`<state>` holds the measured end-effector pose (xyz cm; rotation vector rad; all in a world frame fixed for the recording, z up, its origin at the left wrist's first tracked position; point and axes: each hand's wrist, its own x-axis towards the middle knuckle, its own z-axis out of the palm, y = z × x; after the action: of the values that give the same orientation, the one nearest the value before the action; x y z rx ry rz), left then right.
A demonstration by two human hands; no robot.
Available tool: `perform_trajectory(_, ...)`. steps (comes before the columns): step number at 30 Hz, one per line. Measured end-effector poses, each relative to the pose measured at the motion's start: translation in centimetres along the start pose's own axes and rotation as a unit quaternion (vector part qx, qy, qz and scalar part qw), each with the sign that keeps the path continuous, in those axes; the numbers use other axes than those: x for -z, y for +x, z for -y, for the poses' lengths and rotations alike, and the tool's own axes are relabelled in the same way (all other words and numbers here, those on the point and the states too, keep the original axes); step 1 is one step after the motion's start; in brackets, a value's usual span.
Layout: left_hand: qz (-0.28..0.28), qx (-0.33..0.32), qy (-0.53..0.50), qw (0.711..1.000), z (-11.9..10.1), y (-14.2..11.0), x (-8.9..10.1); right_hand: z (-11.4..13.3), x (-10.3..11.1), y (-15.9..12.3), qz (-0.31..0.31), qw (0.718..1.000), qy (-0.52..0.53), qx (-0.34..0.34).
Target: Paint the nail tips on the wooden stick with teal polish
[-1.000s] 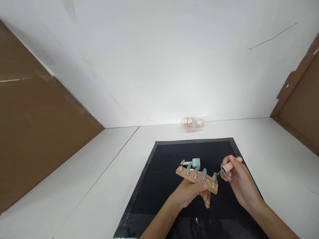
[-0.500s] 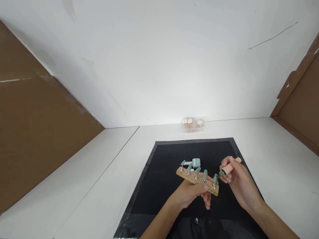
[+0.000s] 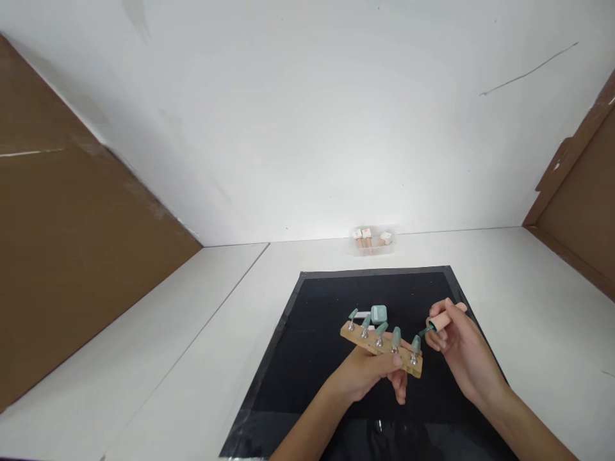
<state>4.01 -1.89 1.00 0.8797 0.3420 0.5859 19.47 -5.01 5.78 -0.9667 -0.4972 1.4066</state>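
Note:
My left hand (image 3: 368,373) grips a wooden nail stand (image 3: 361,339) from below, its thumb over the front edge. Several green-painted false nails (image 3: 396,337) stand on metal pegs along it, slanting down to the right. Between the fingers of my right hand (image 3: 456,349) is a nail polish brush (image 3: 441,320) with a pink cap; its green-coated tip is just above and beside the rightmost false nail (image 3: 416,344). Whether the bristles touch that nail, I cannot tell. Behind the stand lies a green square nail polish bottle (image 3: 379,314).
A black mat (image 3: 331,294) lies under my hands on the white table (image 3: 230,320). At the back wall is a clear tray (image 3: 379,251) with several pink-and-white bottles (image 3: 367,235). Brown cardboard panels (image 3: 96,256) flank both sides.
The brush tip has lifted slightly up and away from the side of the rightmost nail. My left hand and the stand have hardly moved.

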Motion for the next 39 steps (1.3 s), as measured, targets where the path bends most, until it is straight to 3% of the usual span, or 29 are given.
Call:
perform_trajectory(5, -0.009, 0.007, -0.001, 1.000, -0.14, -0.06, -0.09, -0.09, 0.02, -0.03, 0.016, 1.000, 0.006, 0.002)
perform_trajectory(12, -0.013, 0.007, -0.001, 1.000, -0.13, -0.15, -0.04, -0.12, -0.05, 0.02, -0.014, 1.000, 0.013, 0.000)
perform_trajectory(24, -0.053, 0.025, 0.019, 0.998, -0.46, -0.43, -0.09, -0.03, 0.01, -0.11, 0.033, 0.999, 0.019, 0.001)
perform_trajectory(39, -0.069, 0.029, -0.025, 0.997, -0.52, -0.30, -0.33, -0.07, 0.16, -0.26, 0.033, 0.999, 0.008, 0.000)
